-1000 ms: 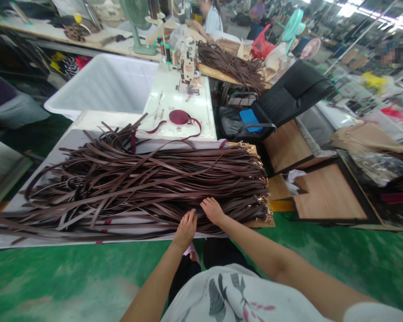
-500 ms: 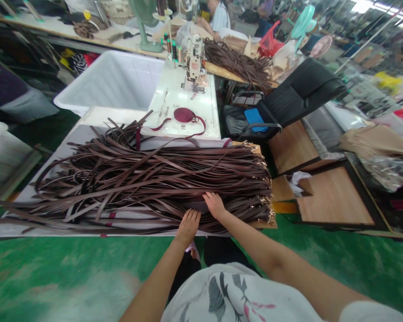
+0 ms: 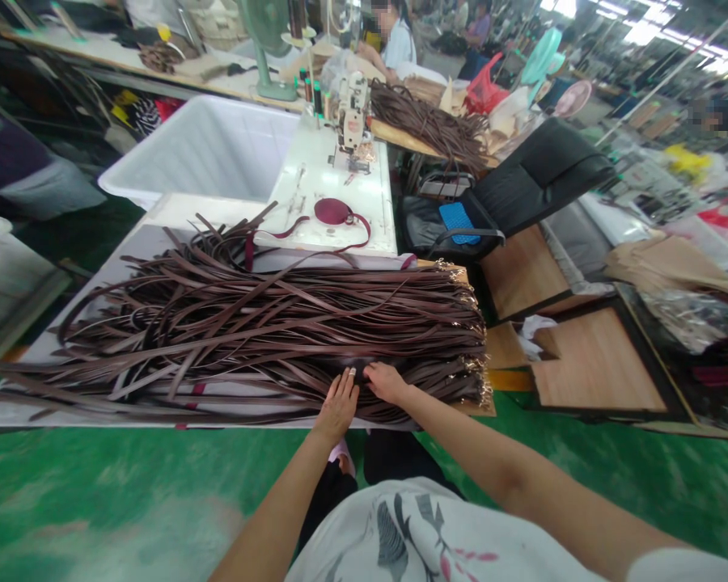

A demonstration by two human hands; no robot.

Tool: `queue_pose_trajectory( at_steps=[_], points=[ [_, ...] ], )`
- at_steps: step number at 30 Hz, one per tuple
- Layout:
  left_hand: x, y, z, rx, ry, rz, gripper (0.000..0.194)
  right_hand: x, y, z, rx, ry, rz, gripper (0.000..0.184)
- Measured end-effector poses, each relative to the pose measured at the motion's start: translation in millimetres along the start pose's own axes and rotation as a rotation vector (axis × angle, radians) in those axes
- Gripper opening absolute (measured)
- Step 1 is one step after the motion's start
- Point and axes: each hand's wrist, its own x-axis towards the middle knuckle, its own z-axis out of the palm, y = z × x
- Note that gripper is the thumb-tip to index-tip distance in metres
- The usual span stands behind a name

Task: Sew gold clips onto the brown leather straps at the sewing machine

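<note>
A wide spread of dark brown straps [image 3: 267, 323] lies lengthwise on the table, with gold-coloured metal ends [image 3: 476, 323] gathered at the right. Near the front edge, a small dark flat piece [image 3: 359, 365] rests on the straps between my hands. My left hand [image 3: 338, 400] lies flat with fingers stretched out, its fingertips at the near side of that piece. With fingers bent together, my right hand [image 3: 388, 382] grips the right part of the piece; its fingertips are partly hidden.
Behind the straps stand a sewing machine [image 3: 353, 113] and a maroon round item with a strap [image 3: 332, 212]. A white bin [image 3: 218, 145] is at back left. A black chair [image 3: 522, 194] stands to the right, near wooden panels [image 3: 600, 364]. Another person [image 3: 397, 44] sits farther back.
My right hand has drawn slightly down and left, and its fingers have bent inward. My left hand has shifted a little up beside the dark piece, still flat.
</note>
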Motion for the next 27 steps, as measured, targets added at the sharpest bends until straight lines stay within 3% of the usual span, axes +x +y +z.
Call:
queue_pose_trajectory(
  at_steps=[4,12,21,27],
  points=[
    [0.5,-0.8,2.9,0.008,-0.007,0.023,0.028,-3.3,0.4,-5.1,0.015,-0.001,-0.046,0.021],
    [0.7,-1.6,2.3,-0.005,-0.028,0.005,0.027,20.4,-2.2,-17.3,-0.116,0.217,0.127,0.021],
    [-0.7,-1.2,-0.3,-0.036,-0.043,-0.001,0.031,17.2,-2.3,-4.3,-0.166,0.216,0.020,0.009],
    [2.7,-3.1,-7.2,-0.066,-0.050,-0.029,0.041,7.4,-6.7,-1.5,-0.144,0.198,0.010,0.017]
  ],
)
